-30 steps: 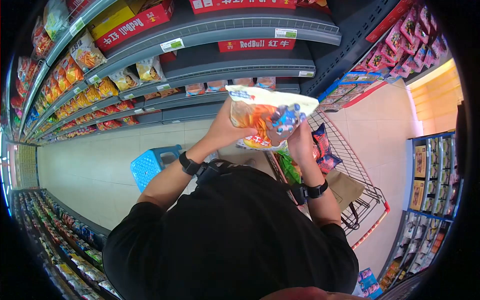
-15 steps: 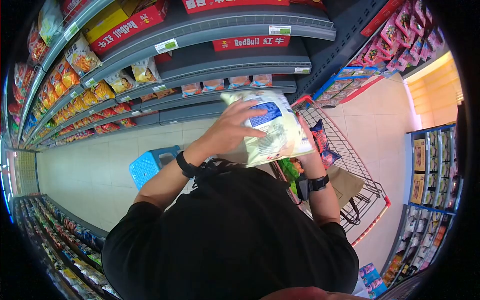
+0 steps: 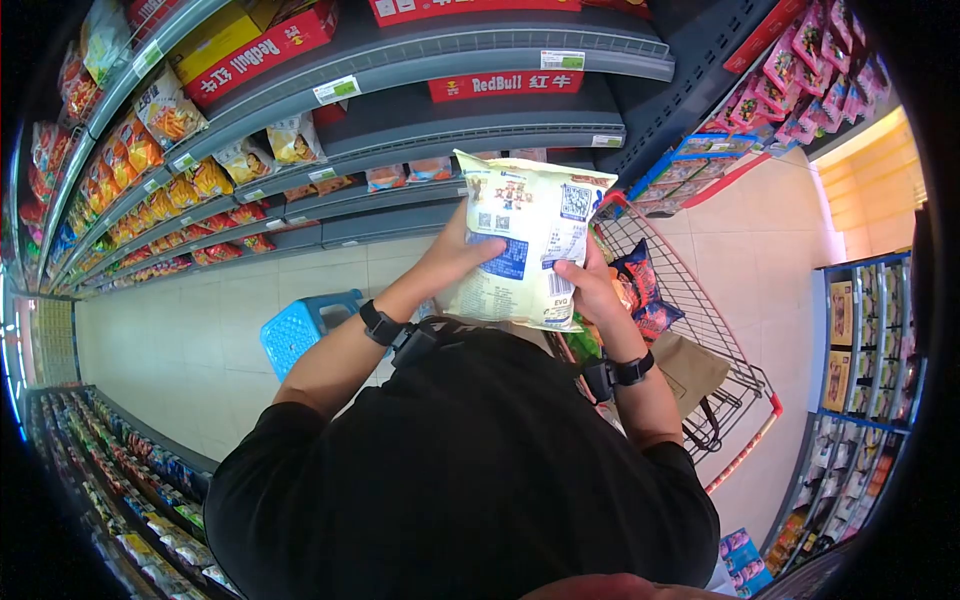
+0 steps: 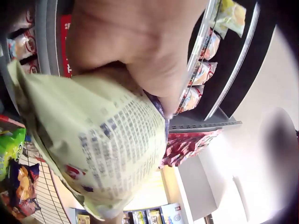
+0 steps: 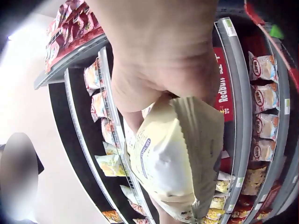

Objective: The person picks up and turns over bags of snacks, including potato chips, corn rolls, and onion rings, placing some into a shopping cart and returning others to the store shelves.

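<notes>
At the far left, orange snack packs (image 3: pixel 138 145) line a curved grey shelf, with a red RedBull box (image 3: pixel 270 60) on the tier above and to their right. Below them a blue stool (image 3: pixel 290 338) stands on the pale tiled floor (image 3: pixel 190 350). Next comes the left hand (image 3: pixel 452 258), a black strap at its wrist; its fingers hold the left side of a cream snack bag (image 3: pixel 535 225), the thumb laid over the front beside a blue printed panel, the other fingers mostly hidden behind. The bag is held up in front of the person's black shirt (image 3: pixel 460 460), between the 2 hands and before the shelves, its printed back turned to the head camera: 2 small square codes at left, 1 larger at upper right. The right hand (image 3: pixel 597 290), also with a black wrist strap, grips the opposite side, its thumb tip pressed near the barcode; its other fingers are largely out of sight behind the bag. Just right of the bag, a wire shopping cart (image 3: pixel 745 447) carries a green pack (image 3: pixel 583 337), dark packs (image 3: pixel 636 272) and a brown bag (image 3: pixel 690 370). Pink packs (image 3: pixel 805 65) hang at upper right, and a blue-edged rack (image 3: pixel 865 350) stands farthest right.
</notes>
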Demonstrator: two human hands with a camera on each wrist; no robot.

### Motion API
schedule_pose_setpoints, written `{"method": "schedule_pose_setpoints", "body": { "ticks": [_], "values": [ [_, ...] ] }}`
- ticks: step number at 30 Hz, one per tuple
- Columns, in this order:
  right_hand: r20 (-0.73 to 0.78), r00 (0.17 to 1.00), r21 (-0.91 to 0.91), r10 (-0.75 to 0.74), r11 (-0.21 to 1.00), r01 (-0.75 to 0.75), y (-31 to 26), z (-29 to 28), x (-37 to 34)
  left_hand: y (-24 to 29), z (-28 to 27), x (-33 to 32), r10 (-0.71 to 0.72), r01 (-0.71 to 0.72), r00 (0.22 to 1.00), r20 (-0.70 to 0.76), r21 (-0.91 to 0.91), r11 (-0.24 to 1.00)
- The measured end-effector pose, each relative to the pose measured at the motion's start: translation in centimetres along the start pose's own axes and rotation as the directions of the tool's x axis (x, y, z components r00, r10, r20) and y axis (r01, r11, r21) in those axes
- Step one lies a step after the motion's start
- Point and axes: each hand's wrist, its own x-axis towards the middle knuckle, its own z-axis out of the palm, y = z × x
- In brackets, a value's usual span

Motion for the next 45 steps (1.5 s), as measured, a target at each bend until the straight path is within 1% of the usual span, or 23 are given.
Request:
{"method": "schedule_pose_setpoints", "body": {
  "ticks": [1,4,7,10,13,16,22,25,28,29,30,32,33,35,36,38,40,41,44,45],
  "values": [
    [-0.002,1.000,-0.028,-0.005,1.000,0.005,0.3,-0.2,0.1,0.1,0.1,0.0,-0.014,0.014,1.000,0.010,-0.018,1.000],
    [-0.023,0.999,-0.148,-0.035,0.988,0.031,0.5,-0.2,0.0,0.8,0.2,-0.2,-0.016,0.016,1.000,-0.003,0.054,0.998],
    [-0.021,0.994,-0.245,-0.106,0.965,0.098,0.6,-0.6,-0.2,1.2,0.5,-0.5,0.053,-0.057,0.998,0.030,0.179,0.982],
    [-0.038,0.991,-0.312,-0.131,0.943,0.112,-0.3,-0.1,-0.4,2.0,0.7,-0.7,0.057,-0.067,0.997,0.052,0.197,0.978],
    [-0.031,0.984,-0.309,-0.177,0.938,0.159,-1.4,1.1,-0.5,1.9,0.5,-0.7,0.048,-0.061,0.997,0.067,0.194,0.979],
    [-0.035,0.977,-0.322,-0.211,0.928,0.189,-1.7,1.5,-0.5,1.4,0.1,-0.6,0.056,-0.076,0.994,0.089,0.237,0.969],
    [-0.036,0.975,-0.323,-0.219,0.926,0.196,-1.3,1.2,-0.2,1.0,-0.2,-0.4,0.050,-0.074,0.992,0.116,0.221,0.972],
    [-0.013,0.980,-0.345,-0.198,0.921,0.182,-1.3,1.0,0.1,1.4,0.3,-0.4,0.117,-0.127,0.990,0.078,0.146,0.981],
    [-0.118,0.983,-0.236,-0.143,0.965,0.113,-0.4,1.2,1.4,0.8,-0.2,0.5,0.032,-0.032,0.999,0.001,0.097,0.995],
    [-0.123,0.989,-0.237,-0.084,0.970,0.053,-0.1,1.1,2.1,0.6,0.0,0.8,-0.013,0.015,0.999,-0.041,0.053,0.998],
    [-0.154,0.987,-0.213,-0.035,0.977,0.001,0.2,1.2,2.7,-0.6,-0.3,1.2,-0.069,0.064,0.993,-0.095,-0.050,0.997],
    [-0.208,0.976,-0.164,0.061,0.982,-0.097,0.5,1.8,3.7,-1.3,-0.7,1.6,-0.193,0.160,0.971,-0.144,-0.216,0.963],
    [-0.171,0.980,-0.195,0.099,0.972,-0.132,0.1,2.3,3.8,-2.0,-1.3,1.9,-0.242,0.194,0.961,-0.131,-0.300,0.934],
    [-0.115,0.970,-0.116,0.215,0.967,-0.228,0.7,2.4,4.4,-3.5,-2.8,2.4,-0.333,0.260,0.939,-0.087,-0.457,0.851],
    [-0.086,0.959,-0.078,0.270,0.958,-0.277,1.2,2.3,4.5,-3.8,-3.1,2.5,-0.336,0.265,0.939,-0.073,-0.465,0.844],
    [-0.096,0.951,-0.018,0.296,0.954,-0.298,2.1,2.1,4.6,-4.4,-3.7,2.6,-0.344,0.280,0.938,-0.047,-0.484,0.829],
    [-0.083,0.938,0.020,0.336,0.942,-0.335,2.7,1.8,4.8,-4.3,-4.0,2.7,-0.384,0.316,0.922,-0.051,-0.475,0.821],
    [-0.089,0.930,0.021,0.356,0.934,-0.356,2.9,1.7,5.0,-4.3,-4.2,2.7,-0.406,0.335,0.912,-0.054,-0.472,0.815],
    [-0.110,0.911,0.022,0.398,0.917,-0.398,2.9,1.7,5.4,-4.2,-4.4,2.6,-0.391,0.314,0.918,-0.070,-0.477,0.821],
    [-0.119,0.908,0.019,0.402,0.915,-0.403,3.0,1.8,5.5,-4.2,-4.4,2.5,-0.404,0.317,0.909,-0.106,-0.454,0.833]
  ]
}}
